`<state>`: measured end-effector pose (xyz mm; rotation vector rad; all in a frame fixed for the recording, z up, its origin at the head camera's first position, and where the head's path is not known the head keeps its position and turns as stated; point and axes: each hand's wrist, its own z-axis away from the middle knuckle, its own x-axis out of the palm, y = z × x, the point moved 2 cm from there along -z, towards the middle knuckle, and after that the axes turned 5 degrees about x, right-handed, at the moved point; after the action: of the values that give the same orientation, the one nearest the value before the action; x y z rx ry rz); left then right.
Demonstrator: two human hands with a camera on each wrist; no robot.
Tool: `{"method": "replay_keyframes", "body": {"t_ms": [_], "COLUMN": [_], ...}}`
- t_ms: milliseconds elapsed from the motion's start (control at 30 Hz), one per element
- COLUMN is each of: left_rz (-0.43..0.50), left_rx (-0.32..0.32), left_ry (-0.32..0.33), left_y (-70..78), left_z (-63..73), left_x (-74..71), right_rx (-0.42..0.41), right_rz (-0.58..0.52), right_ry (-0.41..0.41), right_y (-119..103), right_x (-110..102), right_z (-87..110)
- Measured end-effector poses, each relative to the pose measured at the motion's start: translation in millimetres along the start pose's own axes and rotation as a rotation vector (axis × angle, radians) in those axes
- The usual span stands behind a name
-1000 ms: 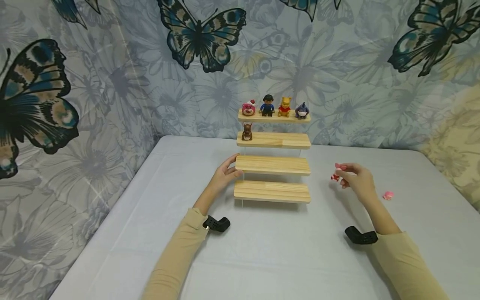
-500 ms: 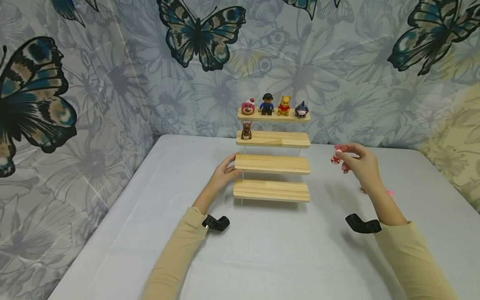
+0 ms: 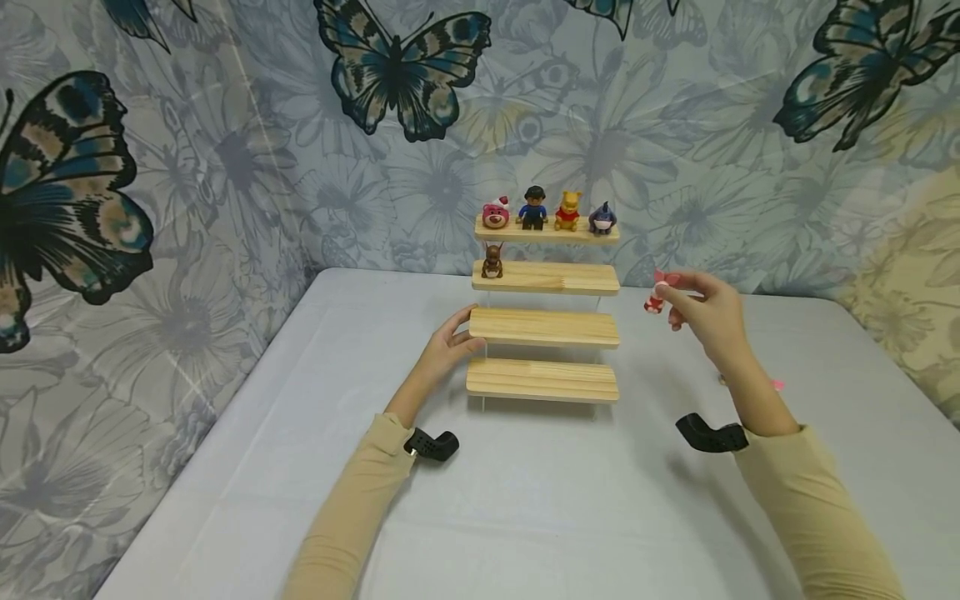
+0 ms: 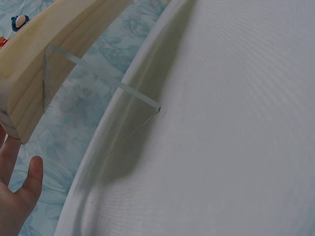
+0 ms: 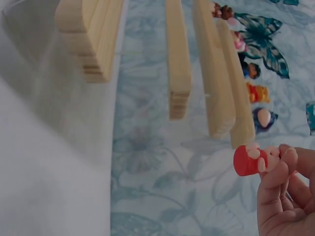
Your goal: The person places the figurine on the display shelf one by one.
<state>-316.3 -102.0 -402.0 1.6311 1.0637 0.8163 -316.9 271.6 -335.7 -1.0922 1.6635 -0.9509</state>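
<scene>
My right hand (image 3: 708, 321) pinches a small red-and-pink pig figurine (image 3: 654, 303) between thumb and fingers, raised above the table to the right of a four-tier wooden shelf stand (image 3: 547, 327). In the right wrist view the figurine (image 5: 246, 161) lies sideways, red base outward. My left hand (image 3: 441, 357) rests at the left end of the third tier; its fingers touch the wood, and its thumb (image 4: 33, 177) stands straight. A pink bear (image 3: 495, 215), a dark-haired figure (image 3: 532, 212), a yellow bear (image 3: 567, 212) and a blue donkey (image 3: 602, 219) occupy the top tier.
A brown horned figurine (image 3: 492, 262) stands at the left of the second tier. Partly behind my right forearm, a pink piece (image 3: 778, 385) and a brownish one (image 3: 722, 379) lie on the white-covered table (image 3: 300, 417). Butterfly-patterned cloth (image 3: 637, 100) hangs behind.
My right hand has lifted the pig figurine off the right side of the table, then moved slightly left toward the shelves. My left hand stays at the third tier.
</scene>
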Motion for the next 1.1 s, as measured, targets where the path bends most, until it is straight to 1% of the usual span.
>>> {"method": "replay_keyframes", "body": {"t_ms": [33,67,100,167,200,233,267,300,333,367,433,500,533,600,633,667,700,733,767,833,867,900,967,1100], "left_rz": [0.002,0.005,0.008,0.018,0.023,0.025,0.027,0.026,0.024,0.020,0.012,0.004,0.001,-0.001,-0.003,-0.002,0.000,0.004,0.007,0.012,0.014,0.015,0.017,0.012], "left_rx": [-0.003,-0.007,-0.012,-0.022,-0.026,-0.029,-0.030,-0.032,-0.032,-0.034,-0.033,-0.035,-0.035,-0.033,-0.033,-0.024,-0.015,-0.007,-0.001,0.010,0.013,0.008,-0.002,-0.006], "left_ry": [0.000,-0.002,-0.004,-0.006,-0.008,-0.010,-0.013,-0.014,-0.017,-0.019,-0.022,-0.022,-0.022,-0.022,-0.022,-0.021,-0.022,-0.020,-0.018,-0.014,-0.012,-0.013,-0.013,-0.024], "left_y": [0.1,0.3,0.7,2.3,3.5,6.6,9.8,12.8,15.7,18.7,24.1,25.1,25.6,25.8,25.4,21.6,17.8,14.0,10.4,3.2,0.0,0.3,1.9,13.2], "left_z": [-0.1,-0.1,-0.2,-0.1,-0.1,0.9,1.7,2.5,3.4,4.4,6.3,6.7,7.1,7.3,7.1,6.2,5.3,4.4,3.5,1.4,0.5,0.2,0.0,2.7], "left_x": [-0.2,-0.5,-0.8,-1.0,-1.0,-0.4,0.3,0.9,1.8,2.6,4.2,4.5,4.6,4.5,4.3,3.2,2.1,1.0,-0.1,-2.3,-3.2,-3.1,-2.6,0.8], "right_rx": [0.010,0.005,0.014,0.015,0.024,0.026,0.008,0.004,-0.001,0.001,-0.017,-0.017,-0.023,-0.019,-0.023,-0.024,-0.021,-0.029,-0.025,-0.038,-0.037,-0.039,-0.033,-0.006], "right_rz": [-0.056,-0.078,-0.070,-0.105,-0.120,-0.157,-0.140,-0.187,-0.183,-0.202,-0.188,-0.226,-0.247,-0.271,-0.312,-0.368,-0.339,-0.350,-0.327,-0.360,-0.354,-0.318,-0.335,-0.338], "right_ry": [-0.028,-0.036,-0.030,-0.019,-0.026,-0.029,-0.015,-0.024,-0.030,-0.038,-0.053,-0.082,-0.104,-0.110,-0.122,-0.143,-0.126,-0.122,-0.102,-0.111,-0.106,-0.087,-0.101,-0.098], "right_y": [8,24,34,53,50,49,48,37,25,12,-10,-19,-19,-32,-38,-21,-34,-39,-50,-53,-54,-79,-83,-89], "right_x": [-2,-4,-5,-5,-2,2,5,11,16,22,32,40,43,51,55,57,62,66,72,79,83,89,94,102], "right_z": [-7.3,-17.8,-25.6,-40.0,-41.5,-43.6,-44.3,-40.8,-36.6,-32.1,-24.8,-23.6,-26.5,-20.6,-18.0,-27.9,-21.5,-18.8,-12.6,-12.9,-13.0,-0.2,0.2,-0.9]}}
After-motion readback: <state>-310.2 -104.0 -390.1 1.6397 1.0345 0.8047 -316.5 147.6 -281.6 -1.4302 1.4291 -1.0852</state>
